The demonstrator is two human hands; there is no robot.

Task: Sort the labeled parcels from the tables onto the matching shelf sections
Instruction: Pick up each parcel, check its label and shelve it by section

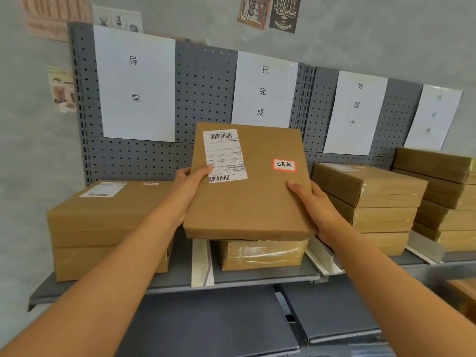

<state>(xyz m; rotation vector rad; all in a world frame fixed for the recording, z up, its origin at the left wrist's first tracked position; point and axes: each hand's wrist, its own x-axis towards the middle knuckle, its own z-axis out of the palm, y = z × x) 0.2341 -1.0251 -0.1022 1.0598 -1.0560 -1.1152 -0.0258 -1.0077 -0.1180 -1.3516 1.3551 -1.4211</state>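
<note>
I hold a flat brown parcel [247, 202] in both hands, tilted up toward me, above the second shelf section. It carries a white shipping label [223, 155] and a small red-edged sticker [284, 165] reading 已完成. My left hand [190, 184] grips its left edge, thumb on the shipping label. My right hand [313, 202] grips the right edge, thumb on top. Behind it hangs the white sign 已完成 [264, 91]. A taped parcel [260, 253] lies in that section under the held one.
The grey shelf [257, 279] has white dividers [202, 264]. The left section under the sign 异常 [135, 81] holds two stacked parcels [108, 228]. Stacks [373, 202] fill the sections under 处理中 [356, 112] and the far right [448, 197]. A lower shelf [219, 323] lies below.
</note>
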